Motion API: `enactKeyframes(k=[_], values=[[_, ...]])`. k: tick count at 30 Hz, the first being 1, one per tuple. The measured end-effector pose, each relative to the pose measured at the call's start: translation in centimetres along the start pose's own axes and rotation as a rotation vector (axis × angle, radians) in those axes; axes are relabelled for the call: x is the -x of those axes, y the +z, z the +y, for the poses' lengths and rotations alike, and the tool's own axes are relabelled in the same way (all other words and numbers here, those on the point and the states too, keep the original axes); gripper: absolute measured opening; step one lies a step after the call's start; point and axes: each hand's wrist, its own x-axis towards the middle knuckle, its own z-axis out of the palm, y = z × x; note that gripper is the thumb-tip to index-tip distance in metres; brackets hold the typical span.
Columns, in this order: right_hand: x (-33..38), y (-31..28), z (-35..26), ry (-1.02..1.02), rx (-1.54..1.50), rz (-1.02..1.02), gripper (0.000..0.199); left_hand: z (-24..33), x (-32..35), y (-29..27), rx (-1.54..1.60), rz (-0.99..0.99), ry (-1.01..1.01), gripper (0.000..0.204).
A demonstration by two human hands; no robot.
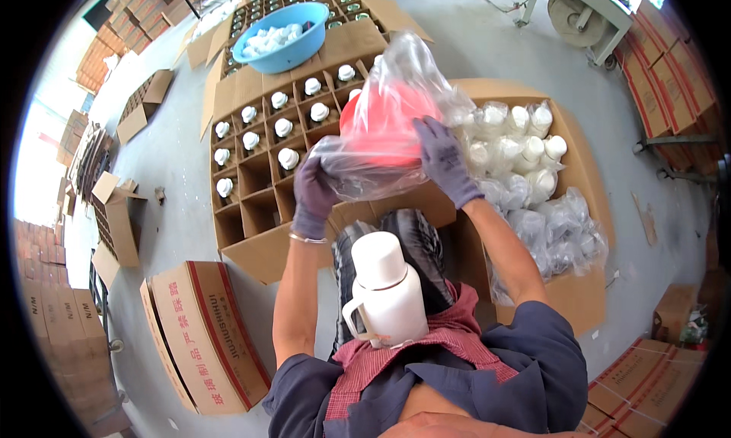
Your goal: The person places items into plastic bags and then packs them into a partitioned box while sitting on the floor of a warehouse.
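Observation:
A clear plastic bag [407, 66] is stretched between my two gloved hands, over the divided carton in front of me. My left hand [314, 196], in a grey-purple glove, grips its near left edge with fingers closed. On the other side, my right hand [445, 162], gloved alike, holds the bag's right edge. Something red and rounded [388, 114] shows through the film; its kind is hard to make out. On my lap stands a white vacuum flask [390, 305] with a side handle and a white cup lid, touched by neither hand.
White-capped bottles fill many cells of the divided carton [263, 255]; some near-left cells hold none. A blue basin [293, 59] of white pieces sits beyond. At right, an open carton [598, 164] holds bagged white flasks. A closed carton [205, 335] stands at left.

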Motion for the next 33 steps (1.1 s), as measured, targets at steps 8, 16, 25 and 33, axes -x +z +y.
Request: enactKeyframes(k=[8,16,25,33], values=[[14.3,-4.7,-10.5,0.051,-0.394,0.097,0.013,-0.5,19.3,-6.8,-1.052,-0.207,0.018,0.045],[24.8,-6.9,-11.6,-0.173,-0.302,-0.359,0.021,-2.8,34.9,-4.0,-1.084,0.007,0.042,0.051],[20.3,-13.3,-11.4,0.444,-0.683,-0.603,0.022,0.7,28.4,4.9,-0.591,-0.618,-0.802,0.038],[16.8,-14.3,-10.0,0.686,-0.526,-0.738,0.043,-8.9,25.4,7.8,-0.802,-1.443,-0.556,0.047]])
